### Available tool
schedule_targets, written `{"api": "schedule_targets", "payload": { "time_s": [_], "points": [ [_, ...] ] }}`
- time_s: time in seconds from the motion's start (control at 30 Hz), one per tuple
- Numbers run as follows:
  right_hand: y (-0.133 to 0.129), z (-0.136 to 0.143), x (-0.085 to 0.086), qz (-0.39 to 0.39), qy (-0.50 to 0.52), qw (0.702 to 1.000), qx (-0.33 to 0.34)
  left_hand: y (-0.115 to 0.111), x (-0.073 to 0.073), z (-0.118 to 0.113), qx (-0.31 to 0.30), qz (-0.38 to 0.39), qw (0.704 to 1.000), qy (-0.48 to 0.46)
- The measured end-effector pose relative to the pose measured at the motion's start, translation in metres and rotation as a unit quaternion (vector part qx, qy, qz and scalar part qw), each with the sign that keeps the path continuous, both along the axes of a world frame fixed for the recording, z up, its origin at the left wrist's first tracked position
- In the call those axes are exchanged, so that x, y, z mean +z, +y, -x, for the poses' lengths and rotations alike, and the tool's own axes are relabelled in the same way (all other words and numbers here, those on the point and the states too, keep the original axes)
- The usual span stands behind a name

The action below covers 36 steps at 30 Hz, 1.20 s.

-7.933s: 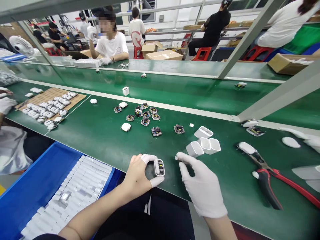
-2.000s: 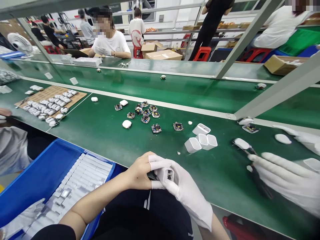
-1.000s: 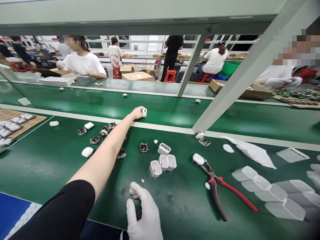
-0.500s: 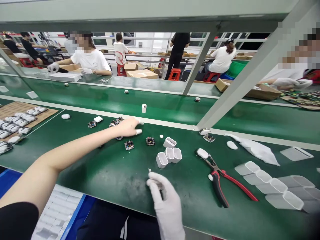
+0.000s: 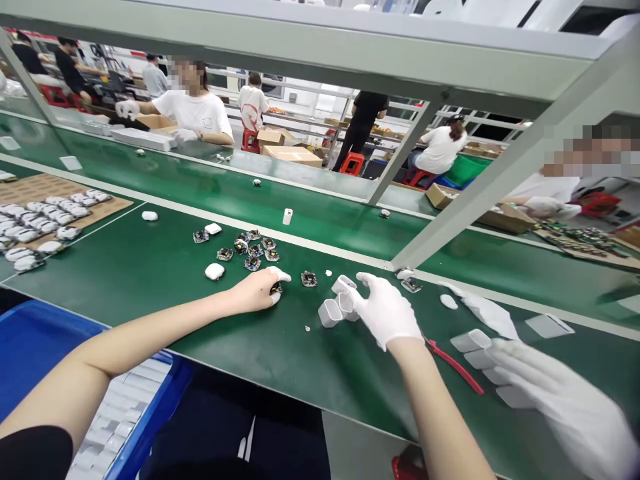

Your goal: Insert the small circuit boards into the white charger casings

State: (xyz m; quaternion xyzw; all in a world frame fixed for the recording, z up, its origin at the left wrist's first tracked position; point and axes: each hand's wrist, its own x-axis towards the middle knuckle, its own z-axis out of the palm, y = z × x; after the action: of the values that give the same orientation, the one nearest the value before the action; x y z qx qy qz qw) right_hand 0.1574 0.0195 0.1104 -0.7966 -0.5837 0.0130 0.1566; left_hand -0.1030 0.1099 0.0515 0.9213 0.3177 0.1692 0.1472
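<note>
My left hand (image 5: 257, 291), with white finger cots on its fingertips, closes around a small circuit board (image 5: 275, 289) on the green bench. Just right of it lies another circuit board (image 5: 309, 279). Several more boards (image 5: 255, 251) are clustered behind the hand. My right hand (image 5: 387, 310), in a white glove, reaches over a group of white plastic sleeves (image 5: 330, 313). Its thumb and index finger are apart beside the sleeves, and contact is unclear. Red-handled pliers (image 5: 457, 367) lie partly hidden behind my right forearm.
Another person's gloved hand (image 5: 565, 393) reaches in from the right over more white sleeves (image 5: 470, 340). A cardboard sheet (image 5: 107, 208) bears white-capped assemblies at left. A blue bin (image 5: 55, 347) sits below the bench edge. A slanted metal post (image 5: 480, 180) rises behind.
My left hand has come from the board cluster toward me, onto a nearer board. My right hand has moved forward to the sleeves. Another gloved hand has entered at right; the view has shifted.
</note>
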Motion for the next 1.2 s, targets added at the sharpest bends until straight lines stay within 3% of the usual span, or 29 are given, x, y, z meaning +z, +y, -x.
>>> {"api": "schedule_targets", "payload": {
  "time_s": [0.17, 0.3, 0.4, 0.47, 0.53, 0.63, 0.73, 0.83, 0.9, 0.93, 1.03, 1.1, 1.2],
  "points": [
    [0.019, 0.010, -0.006, -0.011, -0.031, 0.999, 0.007, -0.005, -0.003, 0.000, 0.011, 0.014, 0.999, -0.042],
    [0.010, 0.037, -0.019, -0.082, -0.060, 0.990, 0.095, -0.007, -0.004, -0.002, -0.009, 0.016, 0.999, -0.041],
    [-0.008, 0.057, -0.025, -0.121, -0.069, 0.976, 0.169, -0.014, 0.007, 0.005, 0.004, -0.015, 1.000, -0.018],
    [-0.023, 0.064, -0.027, -0.161, -0.067, 0.962, 0.210, -0.020, 0.018, 0.019, 0.059, -0.060, 0.996, 0.010],
    [-0.039, 0.064, -0.030, -0.207, -0.057, 0.946, 0.241, -0.021, 0.024, 0.041, 0.153, -0.094, 0.983, 0.044],
    [-0.056, 0.055, -0.038, -0.235, -0.031, 0.936, 0.259, -0.014, 0.021, 0.079, 0.288, -0.065, 0.953, 0.070],
    [-0.065, 0.047, -0.047, -0.242, 0.012, 0.935, 0.260, -0.004, 0.013, 0.106, 0.325, -0.011, 0.943, 0.065],
    [-0.071, 0.054, -0.053, -0.236, 0.110, 0.937, 0.232, -0.015, 0.016, 0.106, 0.328, -0.011, 0.944, 0.037],
    [-0.077, 0.067, -0.050, -0.199, 0.240, 0.930, 0.193, -0.036, 0.023, 0.090, 0.295, -0.025, 0.955, -0.023],
    [-0.080, 0.076, -0.046, -0.170, 0.321, 0.915, 0.178, -0.050, 0.026, 0.079, 0.251, -0.034, 0.964, -0.079],
    [-0.086, 0.102, -0.032, -0.089, 0.532, 0.821, 0.189, -0.088, 0.032, 0.043, 0.069, -0.054, 0.976, -0.200],
    [-0.087, 0.113, -0.024, -0.072, 0.581, 0.787, 0.194, -0.104, 0.031, 0.021, -0.026, -0.102, 0.966, -0.234],
    [-0.088, 0.115, -0.025, -0.080, 0.597, 0.785, 0.147, -0.108, 0.026, -0.002, -0.089, -0.214, 0.938, -0.259]
  ]
}}
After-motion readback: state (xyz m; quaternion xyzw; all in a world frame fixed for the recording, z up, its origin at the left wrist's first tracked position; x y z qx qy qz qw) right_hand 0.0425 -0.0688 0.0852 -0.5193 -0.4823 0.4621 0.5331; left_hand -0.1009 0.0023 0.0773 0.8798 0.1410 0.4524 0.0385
